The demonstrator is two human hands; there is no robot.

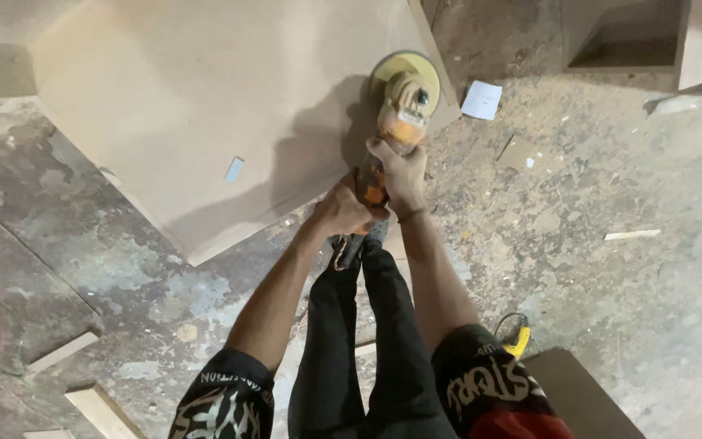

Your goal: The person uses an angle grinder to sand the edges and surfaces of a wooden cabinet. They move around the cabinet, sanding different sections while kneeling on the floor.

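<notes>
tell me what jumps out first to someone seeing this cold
An orange power sander sits at top centre, its round disc on the edge of a big pale board. The left hand and right hand both grip its body. Around them lies a dusty floor strewn with wood offcuts.

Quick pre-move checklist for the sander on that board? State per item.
1. Both hands on the sander: ok, left hand at the rear of the handle, right hand further forward.
2. Sanding disc on the board: ok, it sits near the board's right edge.
3. Disc flat or tilted: cannot tell.
4. Board surface free of debris: not ok, a small pale scrap lies on it.
5. Floor around the feet: not ok, wood offcuts and paper scattered.
6. Cord routing: cannot tell.
</notes>
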